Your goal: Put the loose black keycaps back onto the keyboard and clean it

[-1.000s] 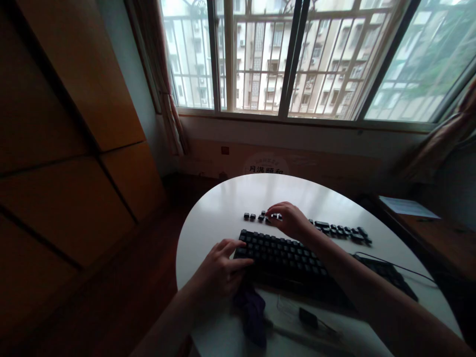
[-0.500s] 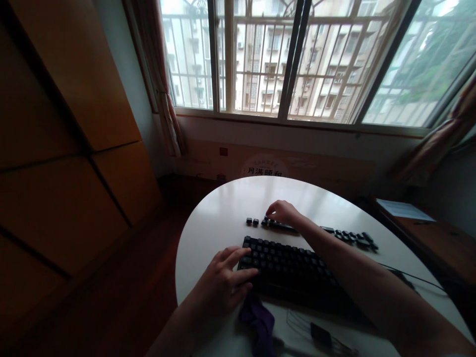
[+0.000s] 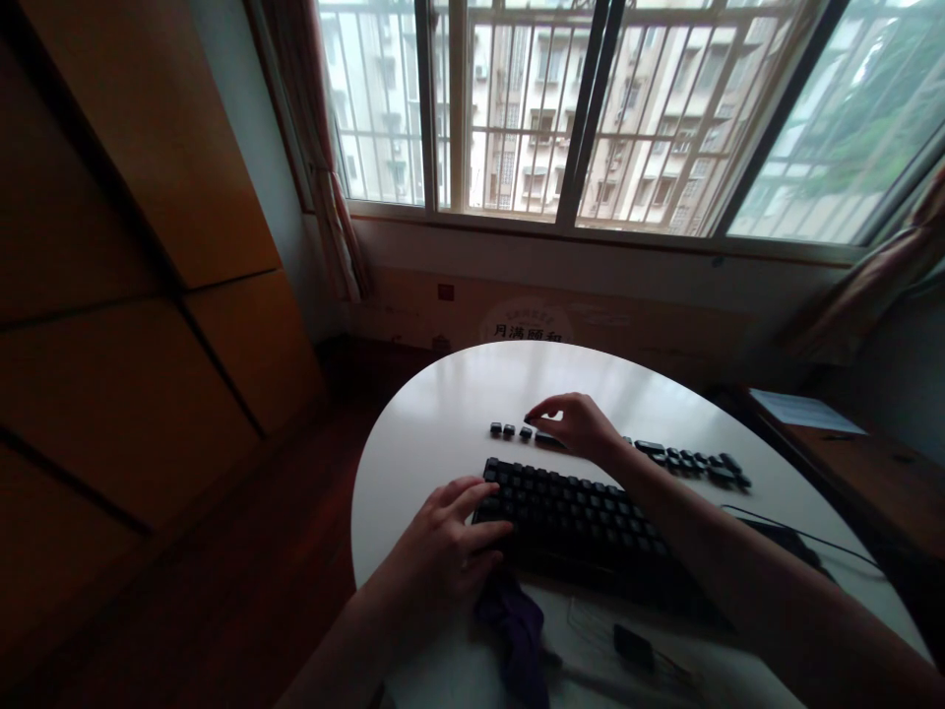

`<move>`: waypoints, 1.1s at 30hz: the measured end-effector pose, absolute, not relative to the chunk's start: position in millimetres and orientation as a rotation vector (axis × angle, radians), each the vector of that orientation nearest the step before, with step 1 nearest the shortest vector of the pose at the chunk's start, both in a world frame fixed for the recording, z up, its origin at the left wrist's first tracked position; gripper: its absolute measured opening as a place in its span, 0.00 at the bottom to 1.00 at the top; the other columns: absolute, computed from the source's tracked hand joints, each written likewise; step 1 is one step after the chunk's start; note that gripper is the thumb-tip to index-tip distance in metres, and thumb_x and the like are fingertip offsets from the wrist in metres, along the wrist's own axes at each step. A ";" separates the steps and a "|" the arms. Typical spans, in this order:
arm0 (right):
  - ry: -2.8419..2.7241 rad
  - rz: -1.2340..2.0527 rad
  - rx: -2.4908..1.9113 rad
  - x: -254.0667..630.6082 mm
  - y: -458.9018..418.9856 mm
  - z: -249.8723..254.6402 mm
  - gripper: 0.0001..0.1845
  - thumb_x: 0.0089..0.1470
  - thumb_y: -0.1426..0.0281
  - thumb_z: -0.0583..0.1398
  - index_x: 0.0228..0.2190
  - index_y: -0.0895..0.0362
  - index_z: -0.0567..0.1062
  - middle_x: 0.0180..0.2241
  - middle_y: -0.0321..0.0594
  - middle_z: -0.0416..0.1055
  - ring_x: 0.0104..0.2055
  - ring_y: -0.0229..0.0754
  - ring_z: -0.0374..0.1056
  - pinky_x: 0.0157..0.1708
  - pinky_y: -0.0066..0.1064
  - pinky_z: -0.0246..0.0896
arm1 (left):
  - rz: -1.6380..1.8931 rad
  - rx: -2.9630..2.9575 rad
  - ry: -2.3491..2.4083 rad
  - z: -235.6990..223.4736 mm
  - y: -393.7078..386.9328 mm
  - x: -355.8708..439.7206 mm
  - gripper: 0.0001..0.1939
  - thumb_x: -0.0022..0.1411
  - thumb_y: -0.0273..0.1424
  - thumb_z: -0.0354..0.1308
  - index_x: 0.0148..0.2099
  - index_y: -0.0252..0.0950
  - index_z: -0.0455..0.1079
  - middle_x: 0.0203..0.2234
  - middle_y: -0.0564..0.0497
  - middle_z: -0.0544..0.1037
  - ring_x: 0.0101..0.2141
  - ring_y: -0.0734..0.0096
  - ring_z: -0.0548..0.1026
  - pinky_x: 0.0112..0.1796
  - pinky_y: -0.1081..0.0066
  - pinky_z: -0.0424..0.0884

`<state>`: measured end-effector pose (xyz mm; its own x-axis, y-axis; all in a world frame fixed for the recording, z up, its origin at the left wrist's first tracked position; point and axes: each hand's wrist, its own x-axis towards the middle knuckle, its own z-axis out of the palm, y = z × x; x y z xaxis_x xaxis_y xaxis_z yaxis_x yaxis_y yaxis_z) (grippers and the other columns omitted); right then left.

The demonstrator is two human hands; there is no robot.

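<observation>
A black keyboard (image 3: 568, 507) lies on the round white table (image 3: 420, 414); its front part is in deep shadow. My left hand (image 3: 454, 532) rests at its left end, fingers spread and stretched over the edge keys. Beyond the keyboard, my right hand (image 3: 580, 421) pinches a small dark keycap (image 3: 528, 419) between thumb and fingertips, just above the table. Below it, several loose keycaps (image 3: 509, 430) stand in a row, along with a long black key (image 3: 547, 439) partly behind the hand. More loose keycaps (image 3: 694, 461) sit to the right, beyond my forearm.
Near the front edge lie a purple cloth (image 3: 513, 630) and a small dark object with thin wires (image 3: 633, 645). A black cable (image 3: 804, 540) runs across the right side. To the right is a brown desk (image 3: 827, 448) with a paper sheet (image 3: 804, 411). A barred window is ahead.
My right hand has lifted slightly off the row of loose keys, with a keycap in its pinch. My left hand stays at the keyboard's left end. The view has shifted a little.
</observation>
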<state>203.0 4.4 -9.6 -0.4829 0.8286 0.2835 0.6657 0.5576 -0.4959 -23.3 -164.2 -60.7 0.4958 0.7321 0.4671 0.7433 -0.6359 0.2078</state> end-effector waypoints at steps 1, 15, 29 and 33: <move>-2.265 0.504 -1.113 209.2 -11.3 -10.0 0.07 0.54 0.68 0.64 0.35 0.50 0.84 0.33 0.35 0.80 0.35 0.37 0.74 0.39 0.25 0.65 | -0.827 -2.701 -1.316 -61.0 -163.5 -23.5 0.18 0.60 0.28 0.63 0.52 0.46 0.76 0.58 0.44 0.69 0.58 0.48 0.64 0.54 0.46 0.67; -2.432 0.348 -0.795 219.3 -108.9 -49.3 0.08 0.52 0.74 0.66 0.31 0.47 0.82 0.34 0.30 0.80 0.40 0.41 0.68 0.45 0.36 0.52 | -1.018 -2.463 -1.356 -60.9 -157.8 -22.6 0.13 0.66 0.26 0.54 0.50 0.37 0.74 0.48 0.44 0.75 0.51 0.57 0.70 0.51 0.55 0.72; -2.498 0.176 -0.887 216.4 -119.5 -43.1 0.05 0.53 0.67 0.65 0.28 0.46 0.82 0.42 0.35 0.78 0.47 0.47 0.64 0.49 0.42 0.49 | -1.028 -2.512 -1.369 -57.1 -160.4 -15.7 0.13 0.64 0.22 0.53 0.47 0.37 0.73 0.46 0.45 0.75 0.48 0.60 0.71 0.48 0.58 0.73; -2.472 0.164 -0.914 219.8 -119.1 -46.7 0.05 0.52 0.65 0.67 0.32 0.43 0.83 0.60 0.37 0.66 0.61 0.54 0.57 0.56 0.49 0.47 | -1.004 -2.599 -1.299 -56.3 -163.1 -13.2 0.16 0.62 0.22 0.54 0.50 0.39 0.74 0.47 0.44 0.73 0.48 0.58 0.70 0.48 0.57 0.74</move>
